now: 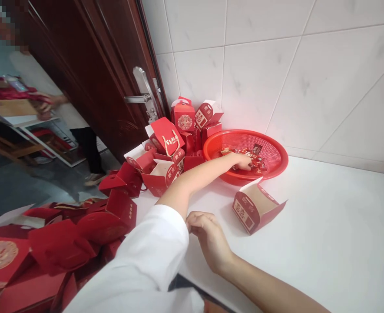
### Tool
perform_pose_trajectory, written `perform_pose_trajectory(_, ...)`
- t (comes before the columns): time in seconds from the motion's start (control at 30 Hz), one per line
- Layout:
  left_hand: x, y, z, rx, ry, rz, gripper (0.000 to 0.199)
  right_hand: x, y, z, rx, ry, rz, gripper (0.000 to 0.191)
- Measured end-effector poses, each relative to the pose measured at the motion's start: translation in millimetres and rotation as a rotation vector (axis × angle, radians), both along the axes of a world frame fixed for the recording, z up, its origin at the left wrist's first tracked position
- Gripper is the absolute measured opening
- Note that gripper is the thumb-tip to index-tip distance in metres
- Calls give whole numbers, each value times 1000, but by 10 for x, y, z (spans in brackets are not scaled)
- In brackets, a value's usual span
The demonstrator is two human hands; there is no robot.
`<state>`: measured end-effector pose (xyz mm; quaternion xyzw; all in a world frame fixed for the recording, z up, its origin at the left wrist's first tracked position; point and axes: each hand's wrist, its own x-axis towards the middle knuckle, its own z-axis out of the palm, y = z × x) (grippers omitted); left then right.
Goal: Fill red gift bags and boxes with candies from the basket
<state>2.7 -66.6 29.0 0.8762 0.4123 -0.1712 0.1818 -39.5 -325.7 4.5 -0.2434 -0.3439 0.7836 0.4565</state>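
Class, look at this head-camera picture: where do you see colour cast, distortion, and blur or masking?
Head view: the red basket throws a pink glow on the wall tiles behind it; the door and tile lines lean and bow, wide-angle; a pixelated patch masks the top-left corner; the left hand in the basket stays fairly sharp.
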Motion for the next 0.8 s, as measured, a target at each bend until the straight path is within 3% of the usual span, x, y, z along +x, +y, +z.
perform_pose_trajectory(0.17, -106, 113, 75, 13, -111, -17, 22, -100, 133, -436, 16, -206, 18, 19)
perform_pose_trajectory(0.33, -302, 210, 265, -57, -286, -32, 22, -111, 168, -545, -2, -250, 66, 19)
perform_pose_trajectory(0.47, -489, 143, 486, -106, -460, 23, 27, -86, 197, -491, 2, -264, 62, 21)
perform_pose_trajectory(0.53, -602, 81, 594, -226, -638, 67, 27, -46, 231, -424, 19, -250, 20, 21)
perform_pose_trajectory(0.67, -849, -79, 778, -444, -949, 104, 32, 100, 331, -205, 92, -170, -150, 18)
perform_pose_trajectory(0.8, -1043, -312, 912, -470, -981, 67, 36, 276, 436, 37, 129, -31, -320, 15)
